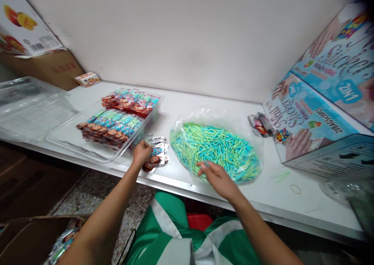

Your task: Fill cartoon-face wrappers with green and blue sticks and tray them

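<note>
My left hand (141, 152) is curled on a small stack of clear cartoon-face packets (157, 155) lying on the white table (222, 187), just in front of a clear tray. My right hand (216, 176) rests at the near edge of an open plastic bag heaped with blue and green sticks (214, 147). Its fingers pinch a blue stick (206, 164).
A clear tray (87, 148) holds two rows of filled packets (117, 121). Clear lids (29, 105) lie at left. Nail sticker boxes (315, 121) stand at right, with small packets (260, 124) beside them. Loose green sticks (280, 175) and a rubber band (295, 189) lie nearby.
</note>
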Tool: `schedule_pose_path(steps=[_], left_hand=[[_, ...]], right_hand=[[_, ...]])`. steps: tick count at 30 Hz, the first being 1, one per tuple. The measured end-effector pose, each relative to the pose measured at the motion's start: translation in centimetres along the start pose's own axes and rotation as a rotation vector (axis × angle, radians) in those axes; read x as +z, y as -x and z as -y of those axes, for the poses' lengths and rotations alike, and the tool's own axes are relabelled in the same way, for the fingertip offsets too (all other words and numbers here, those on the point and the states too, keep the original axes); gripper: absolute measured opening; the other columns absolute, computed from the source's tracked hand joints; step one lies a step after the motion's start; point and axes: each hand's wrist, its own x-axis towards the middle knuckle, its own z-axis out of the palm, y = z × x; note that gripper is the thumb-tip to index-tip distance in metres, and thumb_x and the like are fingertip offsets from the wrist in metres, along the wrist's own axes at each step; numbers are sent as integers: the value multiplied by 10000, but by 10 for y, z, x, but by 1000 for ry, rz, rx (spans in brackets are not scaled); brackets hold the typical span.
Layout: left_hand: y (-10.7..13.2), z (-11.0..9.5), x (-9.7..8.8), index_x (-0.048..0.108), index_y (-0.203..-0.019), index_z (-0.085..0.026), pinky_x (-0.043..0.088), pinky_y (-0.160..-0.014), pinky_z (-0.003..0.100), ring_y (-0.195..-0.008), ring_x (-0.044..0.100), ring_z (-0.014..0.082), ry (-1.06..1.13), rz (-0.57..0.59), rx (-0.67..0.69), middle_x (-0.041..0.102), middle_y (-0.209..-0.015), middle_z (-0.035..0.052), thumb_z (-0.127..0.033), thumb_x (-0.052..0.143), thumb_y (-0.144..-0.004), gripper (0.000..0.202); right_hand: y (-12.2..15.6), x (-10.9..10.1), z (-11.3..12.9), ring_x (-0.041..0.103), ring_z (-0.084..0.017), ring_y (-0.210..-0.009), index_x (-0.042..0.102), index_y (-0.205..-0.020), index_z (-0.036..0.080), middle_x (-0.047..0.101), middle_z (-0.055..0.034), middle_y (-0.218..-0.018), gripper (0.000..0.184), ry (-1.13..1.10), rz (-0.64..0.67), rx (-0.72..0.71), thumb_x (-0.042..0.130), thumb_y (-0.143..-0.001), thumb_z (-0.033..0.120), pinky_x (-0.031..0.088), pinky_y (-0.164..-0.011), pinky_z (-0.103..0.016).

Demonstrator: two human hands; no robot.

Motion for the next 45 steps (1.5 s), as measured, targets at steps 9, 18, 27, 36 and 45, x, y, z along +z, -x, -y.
schedule_pose_path(steps=[9,18,27,36,45], left_hand=[[38,23,-6,481,-694,-171,437,-652,271,-727,588,181,388,96,-51,604,-708,25,-378,592,-622,245],[53,4,-16,483,-665,-157,440,-634,255,-691,591,156,638,36,-141,633,-758,39,-371,682,-563,309],[104,-75,-24,580,-833,-148,459,-717,264,-738,632,148,1086,498,-115,693,-844,50,-298,743,-646,290],[123,-115,23,711,-762,-108,462,-678,238,-645,607,119,1100,676,-239,709,-754,66,-327,773,-614,272],[130,-138,31,691,-773,-104,459,-688,243,-690,625,136,1142,828,-258,704,-773,80,-327,764,-631,275]], right_hand=[[-87,119,8,539,-153,-589,562,-808,171,586,-28,-638,279,113,82,165,347,-925,306,368,-584,-254],[-79,135,0,529,-123,-545,578,-849,169,578,-2,-619,319,60,120,187,333,-925,358,370,-570,-225],[-45,88,2,456,-104,-610,538,-706,161,513,40,-639,240,-247,81,44,555,-786,387,354,-562,-208],[-11,32,-21,439,-106,-616,560,-712,156,506,36,-647,240,-149,62,60,541,-806,376,344,-575,-220],[-2,18,-30,454,-112,-626,554,-735,161,530,29,-666,281,-137,28,86,524,-820,427,353,-578,-221]])
